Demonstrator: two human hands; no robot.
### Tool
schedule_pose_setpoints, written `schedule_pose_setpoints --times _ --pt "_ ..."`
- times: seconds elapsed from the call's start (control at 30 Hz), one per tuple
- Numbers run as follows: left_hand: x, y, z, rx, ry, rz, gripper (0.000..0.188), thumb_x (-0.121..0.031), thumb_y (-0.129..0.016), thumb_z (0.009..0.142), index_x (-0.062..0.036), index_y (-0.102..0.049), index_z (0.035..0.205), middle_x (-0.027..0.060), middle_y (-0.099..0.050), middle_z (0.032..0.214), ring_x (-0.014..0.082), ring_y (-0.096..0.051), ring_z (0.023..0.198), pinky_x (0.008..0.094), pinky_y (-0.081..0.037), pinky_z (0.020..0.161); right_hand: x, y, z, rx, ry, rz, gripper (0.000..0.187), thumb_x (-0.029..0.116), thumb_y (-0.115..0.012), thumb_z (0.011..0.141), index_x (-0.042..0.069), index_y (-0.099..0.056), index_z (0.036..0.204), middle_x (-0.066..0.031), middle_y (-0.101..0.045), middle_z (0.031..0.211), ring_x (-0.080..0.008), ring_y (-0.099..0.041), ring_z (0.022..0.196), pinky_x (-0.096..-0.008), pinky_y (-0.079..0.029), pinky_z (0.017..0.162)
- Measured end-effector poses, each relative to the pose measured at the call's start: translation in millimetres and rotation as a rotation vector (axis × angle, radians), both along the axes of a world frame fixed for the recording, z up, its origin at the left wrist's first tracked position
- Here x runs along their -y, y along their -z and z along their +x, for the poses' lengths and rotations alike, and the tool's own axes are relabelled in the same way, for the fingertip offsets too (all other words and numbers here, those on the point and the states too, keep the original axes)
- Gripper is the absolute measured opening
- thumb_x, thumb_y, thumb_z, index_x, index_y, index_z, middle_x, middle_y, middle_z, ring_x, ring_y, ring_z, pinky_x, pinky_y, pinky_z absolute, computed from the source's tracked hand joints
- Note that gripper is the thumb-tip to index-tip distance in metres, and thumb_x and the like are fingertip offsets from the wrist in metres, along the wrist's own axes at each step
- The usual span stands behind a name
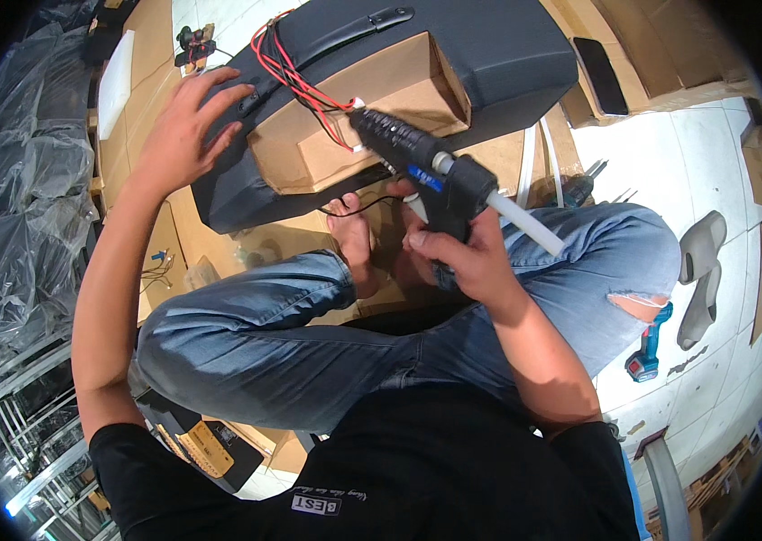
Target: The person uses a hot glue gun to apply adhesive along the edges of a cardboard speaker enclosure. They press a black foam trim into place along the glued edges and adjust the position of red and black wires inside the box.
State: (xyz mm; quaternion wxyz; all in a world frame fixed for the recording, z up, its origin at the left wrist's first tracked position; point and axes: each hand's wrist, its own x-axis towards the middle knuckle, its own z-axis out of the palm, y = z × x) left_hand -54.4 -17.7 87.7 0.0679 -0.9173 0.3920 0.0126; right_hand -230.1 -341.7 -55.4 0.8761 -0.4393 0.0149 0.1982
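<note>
My right hand [476,257] is wrapped round the handle of a black hot glue gun [453,194], whose white glue stick [530,224] sticks out at the back. Its nozzle points up and left over the opening of a black box [507,63]. That box has a bare brown cut-out recess [309,158] and a black strap handle on top. Red and black wires [291,77] loop over the box's edge into the recess, near the nozzle. My left hand [190,135] hovers by the box's left end, fingers apart, holding nothing.
A phone [599,77] lies on cardboard at the upper right. Grey slippers [704,248] and a teal cordless tool [650,347] rest on the white tiles to the right. Plastic-wrapped stock [16,171] stands along the left. A yellow-and-black item [205,448] sits behind my left knee.
</note>
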Motion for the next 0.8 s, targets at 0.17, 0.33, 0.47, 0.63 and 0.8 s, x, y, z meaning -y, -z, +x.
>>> schedule_pose_setpoints --times 0.17,0.33,0.47,0.63,0.8 --pt "-48.8 7.5 -1.6 -0.061 -0.180 -0.032 0.047 -0.016 -0.068 0.098 -0.0107 -0.056 0.143 0.0181 -0.052 0.148 0.0390 -0.049 0.138 0.0461 -0.040 0.115 -21.7 -8.7 -2.2 -0.079 -0.110 0.129 0.037 0.001 -0.068 0.088 0.000 -0.063 0.125 -0.0080 -0.067 0.103 -0.0148 -0.065 0.080 -0.0293 -0.053 0.072" --pt "-81.4 35.2 2.6 -0.130 -0.298 -0.091 0.051 -0.028 -0.060 0.104 -0.0116 -0.050 0.151 0.0189 -0.045 0.156 0.0385 -0.043 0.145 0.0460 -0.034 0.120 -63.1 6.8 -13.0 -0.404 -0.104 0.434 0.035 0.003 -0.067 0.089 0.001 -0.060 0.123 -0.0138 -0.068 0.110 -0.0145 -0.063 0.063 -0.0298 -0.054 0.061" --pt "-85.7 64.6 12.3 -0.148 -0.307 -0.200 0.054 -0.034 -0.057 0.105 -0.0149 -0.048 0.155 0.0192 -0.039 0.160 0.0393 -0.040 0.147 0.0474 -0.033 0.121 -90.6 8.3 -14.8 -0.499 -0.073 0.562 0.032 0.005 -0.068 0.091 0.001 -0.061 0.121 -0.0144 -0.067 0.111 -0.0130 -0.061 0.060 -0.0300 -0.054 0.055" --pt "-99.0 93.8 21.2 -0.082 -0.256 -0.324 0.057 -0.033 -0.051 0.105 -0.0107 -0.044 0.156 0.0218 -0.035 0.162 0.0392 -0.033 0.151 0.0475 -0.026 0.124 -105.8 30.7 -12.7 -0.517 -0.095 0.540 0.028 0.008 -0.070 0.092 0.002 -0.063 0.118 -0.0157 -0.069 0.108 -0.0138 -0.061 0.055 -0.0299 -0.054 0.055" --pt "-97.4 100.4 23.9 -0.089 -0.235 -0.417 0.056 -0.031 -0.056 0.102 -0.0128 -0.048 0.154 0.0208 -0.038 0.161 0.0382 -0.039 0.148 0.0467 -0.030 0.122 -105.4 40.7 -5.3 -0.578 -0.118 0.527 0.029 0.010 -0.071 0.092 0.001 -0.063 0.118 -0.0158 -0.070 0.105 -0.0145 -0.060 0.053 -0.0294 -0.052 0.051"
